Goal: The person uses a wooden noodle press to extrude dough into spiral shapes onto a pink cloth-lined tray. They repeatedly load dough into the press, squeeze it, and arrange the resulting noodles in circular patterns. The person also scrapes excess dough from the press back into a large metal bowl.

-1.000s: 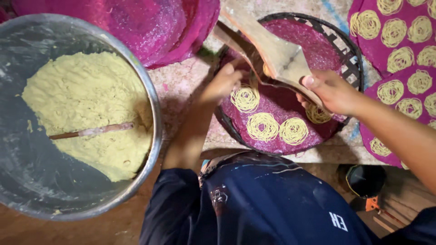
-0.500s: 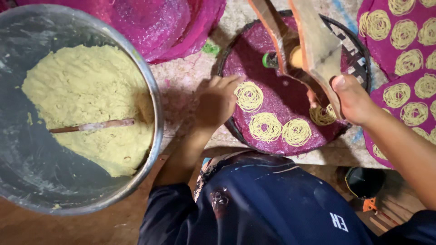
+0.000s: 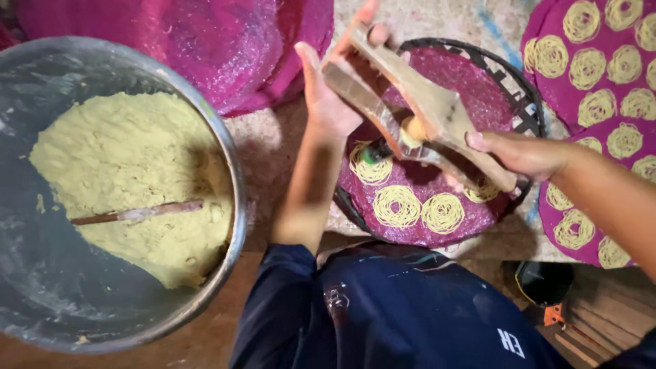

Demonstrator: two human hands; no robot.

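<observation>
Both hands, left hand (image 3: 331, 102) and right hand (image 3: 523, 154), now grip wooden noodle press (image 3: 417, 113), raised over round woven tray (image 3: 526, 109); pressing paused, four coils laid.

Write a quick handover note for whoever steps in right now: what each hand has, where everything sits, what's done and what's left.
Left hand: grips the far end of the wooden press.
Right hand: grips the near end. The press is held tilted above the round tray.
Done: four noodle coils lie along the tray's near side on its magenta mat.
Left: the far part of that mat is bare.
Metal bowl to the left holds yellow dough with a stick lying in it. Filled mats lie to the right.
</observation>
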